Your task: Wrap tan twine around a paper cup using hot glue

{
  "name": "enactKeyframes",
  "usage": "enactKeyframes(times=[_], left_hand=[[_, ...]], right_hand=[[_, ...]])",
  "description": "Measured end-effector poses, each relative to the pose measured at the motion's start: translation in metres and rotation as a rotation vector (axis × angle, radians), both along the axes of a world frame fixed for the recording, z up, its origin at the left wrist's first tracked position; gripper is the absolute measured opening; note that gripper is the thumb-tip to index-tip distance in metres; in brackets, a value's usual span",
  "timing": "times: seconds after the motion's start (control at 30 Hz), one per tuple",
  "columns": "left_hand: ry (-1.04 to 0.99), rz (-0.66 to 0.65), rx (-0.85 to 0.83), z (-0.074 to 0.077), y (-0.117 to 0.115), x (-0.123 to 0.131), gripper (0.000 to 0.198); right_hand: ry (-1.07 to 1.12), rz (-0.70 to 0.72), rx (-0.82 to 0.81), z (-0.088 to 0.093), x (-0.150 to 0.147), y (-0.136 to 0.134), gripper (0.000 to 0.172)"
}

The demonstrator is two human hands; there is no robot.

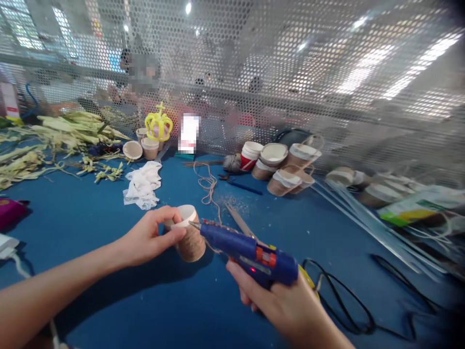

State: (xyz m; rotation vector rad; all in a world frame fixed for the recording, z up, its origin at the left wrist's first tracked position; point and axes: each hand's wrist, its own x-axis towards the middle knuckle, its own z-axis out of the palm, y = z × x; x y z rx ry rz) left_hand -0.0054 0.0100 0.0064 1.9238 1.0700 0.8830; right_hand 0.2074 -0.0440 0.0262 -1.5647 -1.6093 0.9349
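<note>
Left hand [154,232] pinches the rim of the wrapped cup [192,245], thumb and fingers nearly together, well in from the far edge of the surface [163,310]; right hand [269,295] is curled round the blue glue gun [232,242]. Nozzle [194,224] sits just beside the left thumb, so a small slip could burn it if hot. Black cord [345,300], looped toward the surface's right edge, could snag, jerking the gun and smearing glue
</note>
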Motion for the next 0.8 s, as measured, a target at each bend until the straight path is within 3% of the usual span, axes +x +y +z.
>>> enactKeyframes(times=[0.4, 0.63, 0.8], left_hand=[[-0.009, -0.002, -0.007, 0.0, -0.002, 0.001, 0.019], [-0.043, -0.025, -0.058, -0.003, -0.002, 0.0, 0.02], [-0.036, -0.041, -0.063, -0.003, 0.0, -0.001, 0.022]], right_hand=[[-0.034, 0.282, 0.099, 0.003, 0.013, 0.012, 0.007], [-0.166, 0.18, 0.127, 0.008, 0.009, 0.003, 0.019], [-0.181, 0.197, 0.183, 0.009, 0.006, 0.006, 0.018]])
